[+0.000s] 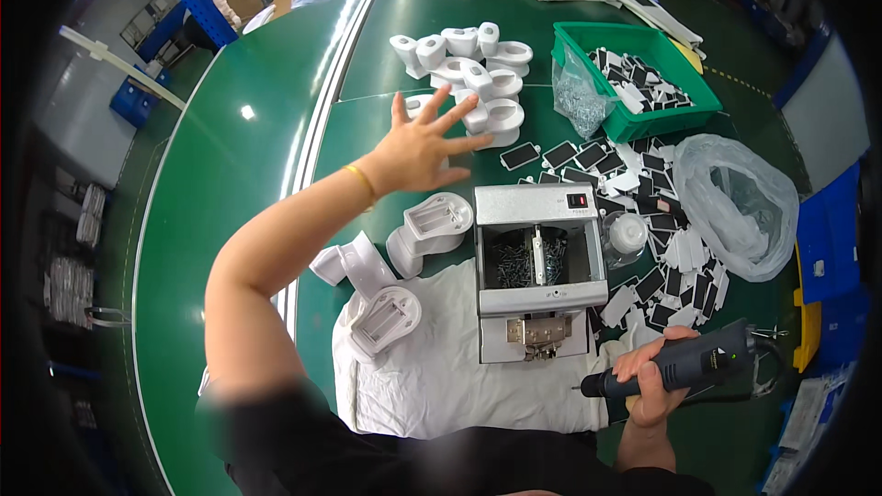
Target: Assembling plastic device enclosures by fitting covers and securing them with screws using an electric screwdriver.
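My left hand [424, 142], fingers spread wide, reaches over the near side of a cluster of white toilet-shaped plastic parts [478, 78] and holds nothing. A dark electric screwdriver [689, 363] lies in my right hand [654, 381], its bit pointing left. Nearer me, white plastic housings with open battery compartments, one [439, 216] beside the machine and another [386, 321] on a white cloth [432, 386], lie with their undersides up. Between my hands stands a grey screw feeder [542, 294] with many loose screws [519, 262] in its open hopper.
Black-and-white flat covers [652, 289] are scattered right of the feeder, around a clear plastic jar [627, 237]. Behind them stands a green bin [661, 124] of similar pieces, with a bag of screws [581, 96] at its left side. A clear plastic bag [735, 211] lies at the table's right edge.
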Available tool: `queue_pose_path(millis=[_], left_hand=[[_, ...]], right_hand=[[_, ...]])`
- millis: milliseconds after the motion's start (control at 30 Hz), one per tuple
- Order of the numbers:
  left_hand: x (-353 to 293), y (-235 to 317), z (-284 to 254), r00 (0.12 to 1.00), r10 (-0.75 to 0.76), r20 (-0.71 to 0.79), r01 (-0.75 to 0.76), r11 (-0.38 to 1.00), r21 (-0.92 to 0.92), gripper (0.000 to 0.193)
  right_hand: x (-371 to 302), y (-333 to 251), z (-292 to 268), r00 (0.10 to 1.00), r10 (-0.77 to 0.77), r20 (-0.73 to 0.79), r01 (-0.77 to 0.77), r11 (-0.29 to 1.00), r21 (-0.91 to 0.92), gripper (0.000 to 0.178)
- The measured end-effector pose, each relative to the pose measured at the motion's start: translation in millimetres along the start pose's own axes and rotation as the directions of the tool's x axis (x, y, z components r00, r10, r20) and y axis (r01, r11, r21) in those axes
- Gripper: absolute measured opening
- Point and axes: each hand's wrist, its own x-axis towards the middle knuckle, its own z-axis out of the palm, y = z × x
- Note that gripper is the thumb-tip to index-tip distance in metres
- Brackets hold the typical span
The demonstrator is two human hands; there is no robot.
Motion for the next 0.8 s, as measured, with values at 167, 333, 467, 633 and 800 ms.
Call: queue_pose_path(millis=[167,333,467,633,800], left_hand=[[25,-12,39,0.999,-0.01,0.049,-0.001,0.974,0.227,0.05],[88,-50,90,0.991,-0.094,-0.094,0.117,0.954,0.276,0.049],[129,-101,117,0.981,-0.179,-0.071,0.193,0.922,0.337,0.054],[116,-108,94,0.961,-0.272,0.049,0.236,0.9,0.366,0.063],[53,-84,45,0.979,-0.165,-0.116,0.184,0.966,0.18,0.053]], right_hand=[[1,4,-6,1.0,0.019,-0.018,-0.019,1.0,0.005,0.052],[-1,8,-12,0.997,0.066,-0.035,-0.066,0.998,0.0,0.054],[-3,8,-12,0.996,0.08,-0.026,-0.077,0.992,0.101,0.056],[0,11,-11,0.99,0.068,-0.12,-0.073,0.996,-0.045,0.061],[-5,11,-12,0.998,-0.061,-0.011,0.06,0.998,-0.025,0.053]])
